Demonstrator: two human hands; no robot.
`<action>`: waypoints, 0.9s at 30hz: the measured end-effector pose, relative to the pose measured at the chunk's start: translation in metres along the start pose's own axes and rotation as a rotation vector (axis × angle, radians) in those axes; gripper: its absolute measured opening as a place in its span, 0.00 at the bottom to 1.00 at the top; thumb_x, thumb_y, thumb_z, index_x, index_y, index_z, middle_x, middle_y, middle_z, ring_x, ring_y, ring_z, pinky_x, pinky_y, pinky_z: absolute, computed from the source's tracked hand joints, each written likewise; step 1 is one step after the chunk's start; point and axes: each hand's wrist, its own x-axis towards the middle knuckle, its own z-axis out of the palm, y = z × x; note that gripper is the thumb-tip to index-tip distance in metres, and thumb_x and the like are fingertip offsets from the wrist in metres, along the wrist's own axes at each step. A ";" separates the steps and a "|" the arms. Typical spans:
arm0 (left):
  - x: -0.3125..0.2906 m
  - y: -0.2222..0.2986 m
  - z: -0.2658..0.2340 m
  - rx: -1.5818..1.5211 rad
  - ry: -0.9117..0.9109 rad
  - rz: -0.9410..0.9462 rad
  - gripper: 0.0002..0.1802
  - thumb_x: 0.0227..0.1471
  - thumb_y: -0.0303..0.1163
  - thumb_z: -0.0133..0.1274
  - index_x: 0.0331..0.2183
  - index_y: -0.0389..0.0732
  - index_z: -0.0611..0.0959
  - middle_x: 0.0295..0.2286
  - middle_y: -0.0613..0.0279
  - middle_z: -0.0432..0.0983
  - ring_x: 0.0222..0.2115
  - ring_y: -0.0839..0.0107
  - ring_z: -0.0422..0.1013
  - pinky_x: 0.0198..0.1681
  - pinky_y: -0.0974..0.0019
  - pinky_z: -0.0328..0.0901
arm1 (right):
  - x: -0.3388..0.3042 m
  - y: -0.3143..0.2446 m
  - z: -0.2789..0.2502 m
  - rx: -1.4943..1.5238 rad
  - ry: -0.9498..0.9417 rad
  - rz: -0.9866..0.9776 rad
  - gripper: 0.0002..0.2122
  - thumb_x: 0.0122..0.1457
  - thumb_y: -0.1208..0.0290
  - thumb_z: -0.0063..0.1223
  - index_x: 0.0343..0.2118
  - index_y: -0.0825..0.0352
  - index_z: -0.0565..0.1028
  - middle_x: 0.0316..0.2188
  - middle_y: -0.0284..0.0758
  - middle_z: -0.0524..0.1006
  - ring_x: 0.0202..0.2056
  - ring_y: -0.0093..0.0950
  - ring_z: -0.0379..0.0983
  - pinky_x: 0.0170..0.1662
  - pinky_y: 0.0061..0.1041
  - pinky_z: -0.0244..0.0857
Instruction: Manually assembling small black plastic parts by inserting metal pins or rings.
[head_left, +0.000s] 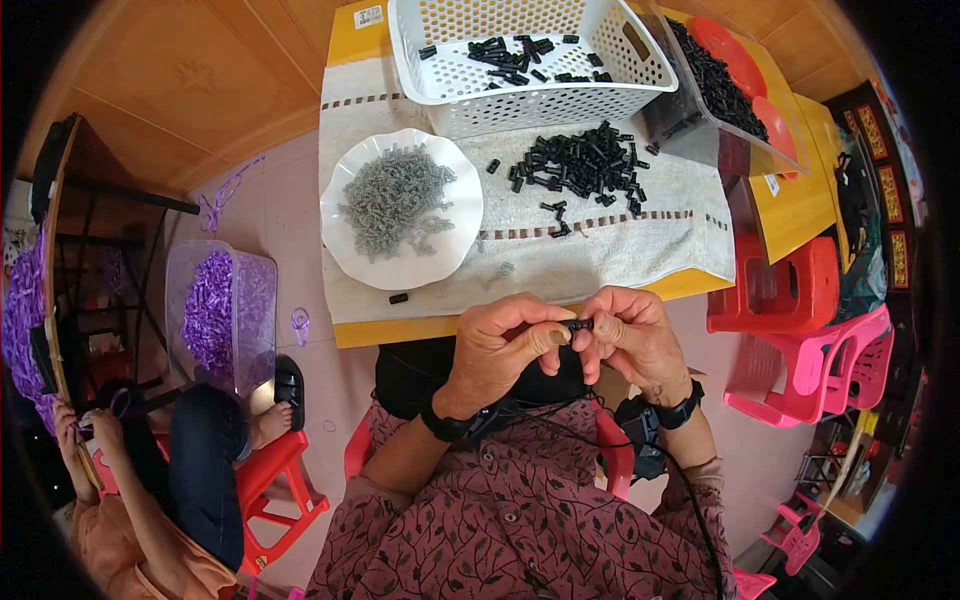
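Observation:
My left hand [512, 343] and my right hand [632, 338] meet in front of the table's near edge, fingertips closed in a pinch. Between them is a small black cylindrical part [576, 325], gripped from both ends and partly hidden by the fingers. Beyond the hands, a heap of similar black parts [585, 165] lies on the cloth. To its left stands a white scalloped plate [338, 245] with a pile of small translucent grey pieces [395, 195], too fine to make out singly. One black part [398, 298] lies alone near the cloth's front edge.
A white perforated basket [530, 112] holding more black parts stands at the back. Beside it is a clear bin [735, 145] filled with black parts. At left, another person [150, 500] works near a tub [255, 320] of purple pieces. Red stools [775, 290] stand right.

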 end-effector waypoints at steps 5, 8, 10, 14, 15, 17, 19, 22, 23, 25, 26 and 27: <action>-0.001 0.000 0.002 -0.040 0.009 0.021 0.07 0.51 0.20 0.53 0.36 0.31 0.80 0.25 0.63 0.74 0.19 0.80 0.70 0.22 0.78 0.65 | -0.001 -0.001 0.000 0.010 0.002 0.018 0.07 0.60 0.74 0.49 0.34 0.75 0.72 0.26 0.42 0.77 0.20 0.27 0.76 0.23 0.23 0.73; -0.001 0.000 0.002 -0.026 0.001 0.014 0.07 0.51 0.20 0.53 0.35 0.31 0.79 0.25 0.62 0.74 0.20 0.79 0.70 0.22 0.78 0.65 | -0.002 0.001 0.000 -0.004 -0.009 0.004 0.07 0.59 0.74 0.50 0.34 0.74 0.71 0.26 0.41 0.77 0.20 0.26 0.75 0.23 0.22 0.73; -0.002 0.000 0.002 -0.018 0.001 0.010 0.07 0.51 0.20 0.53 0.35 0.31 0.79 0.25 0.62 0.74 0.20 0.79 0.70 0.22 0.77 0.65 | -0.002 0.002 0.002 -0.016 0.001 -0.002 0.07 0.60 0.73 0.49 0.34 0.74 0.71 0.26 0.41 0.77 0.20 0.25 0.75 0.23 0.22 0.73; -0.003 0.000 0.002 -0.033 0.017 -0.002 0.07 0.52 0.20 0.53 0.36 0.30 0.79 0.26 0.62 0.74 0.20 0.79 0.70 0.22 0.77 0.65 | -0.006 0.002 0.008 -0.054 0.037 -0.035 0.08 0.60 0.72 0.49 0.34 0.74 0.71 0.26 0.40 0.77 0.20 0.25 0.75 0.22 0.22 0.73; -0.003 -0.001 0.002 -0.028 0.021 -0.003 0.08 0.52 0.20 0.53 0.36 0.30 0.78 0.26 0.62 0.74 0.20 0.79 0.70 0.22 0.77 0.65 | -0.007 0.002 0.009 -0.068 0.044 -0.035 0.08 0.60 0.72 0.49 0.34 0.74 0.71 0.26 0.40 0.77 0.20 0.24 0.75 0.22 0.22 0.72; -0.003 0.000 0.002 -0.036 0.017 -0.021 0.08 0.52 0.21 0.53 0.36 0.30 0.78 0.26 0.62 0.74 0.20 0.79 0.70 0.22 0.77 0.65 | -0.008 0.001 0.010 -0.082 0.051 -0.036 0.08 0.61 0.72 0.48 0.34 0.74 0.71 0.26 0.41 0.77 0.20 0.24 0.74 0.21 0.21 0.72; -0.003 0.000 0.003 -0.043 0.012 -0.039 0.08 0.52 0.21 0.52 0.37 0.31 0.78 0.26 0.62 0.74 0.20 0.79 0.70 0.22 0.78 0.65 | -0.009 0.000 0.010 -0.079 0.052 -0.027 0.09 0.61 0.72 0.47 0.34 0.74 0.71 0.27 0.41 0.77 0.20 0.23 0.74 0.22 0.21 0.72; -0.003 0.000 0.003 -0.061 0.022 -0.071 0.08 0.53 0.22 0.52 0.36 0.31 0.78 0.24 0.63 0.74 0.19 0.80 0.70 0.22 0.78 0.65 | -0.009 -0.001 0.012 -0.084 0.077 -0.004 0.09 0.62 0.71 0.46 0.35 0.74 0.72 0.28 0.40 0.77 0.21 0.23 0.74 0.23 0.21 0.72; -0.003 0.000 0.002 -0.054 0.025 -0.081 0.08 0.53 0.23 0.52 0.36 0.31 0.79 0.23 0.64 0.74 0.19 0.80 0.70 0.22 0.78 0.65 | -0.010 -0.002 0.013 -0.084 0.077 -0.005 0.09 0.62 0.71 0.46 0.35 0.74 0.72 0.28 0.40 0.77 0.21 0.23 0.74 0.23 0.21 0.72; -0.002 0.000 0.002 -0.045 0.028 -0.090 0.08 0.53 0.23 0.52 0.36 0.31 0.79 0.22 0.65 0.74 0.19 0.80 0.70 0.22 0.78 0.64 | -0.011 -0.002 0.014 -0.116 0.092 -0.024 0.10 0.62 0.71 0.45 0.35 0.74 0.72 0.28 0.40 0.77 0.22 0.22 0.74 0.25 0.21 0.72; -0.002 0.000 0.003 -0.046 0.031 -0.098 0.08 0.53 0.23 0.52 0.36 0.31 0.79 0.22 0.65 0.74 0.18 0.81 0.69 0.22 0.79 0.64 | -0.011 -0.002 0.015 -0.116 0.092 -0.025 0.10 0.62 0.71 0.45 0.35 0.74 0.72 0.28 0.40 0.77 0.22 0.22 0.74 0.25 0.21 0.72; -0.002 0.000 0.003 -0.046 0.034 -0.107 0.08 0.53 0.23 0.52 0.37 0.31 0.79 0.21 0.65 0.74 0.18 0.81 0.69 0.21 0.79 0.64 | -0.011 -0.002 0.016 -0.138 0.098 -0.042 0.10 0.62 0.71 0.46 0.35 0.74 0.72 0.29 0.39 0.77 0.22 0.22 0.74 0.25 0.20 0.72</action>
